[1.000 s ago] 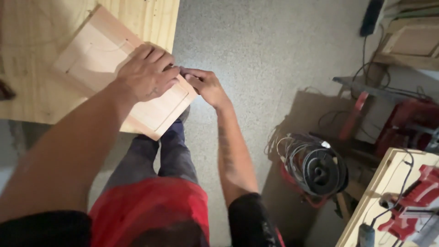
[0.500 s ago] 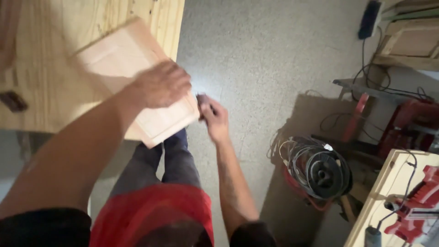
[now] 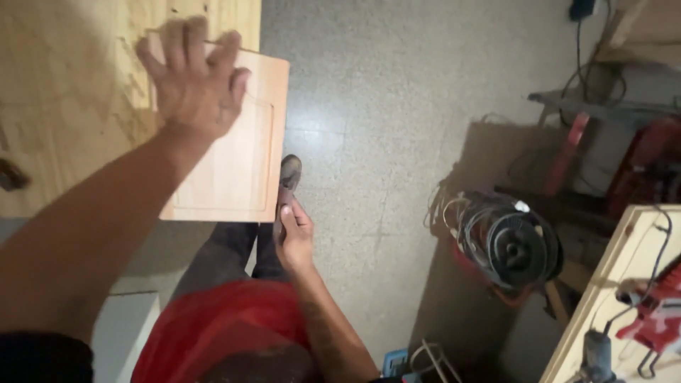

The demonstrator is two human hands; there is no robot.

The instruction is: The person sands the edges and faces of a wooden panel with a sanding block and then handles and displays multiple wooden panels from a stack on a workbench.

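Observation:
A light wooden panel with a routed rectangular groove lies on a plywood workbench, overhanging its right edge. My left hand presses flat on the panel's far part, fingers spread. My right hand sits at the panel's near right corner, fingers pinched together against the edge; whether a small thing is held in them cannot be told. Below are my red shorts and one shoe on the floor.
Speckled grey floor spreads to the right. A coiled cable reel stands on it. A second wooden table with a red power tool is at right. Red equipment and cables are at the back right.
The panel has turned and slid so its long edges run square to the bench. My left hand moved up to its far part; my right hand slid down to the near corner.

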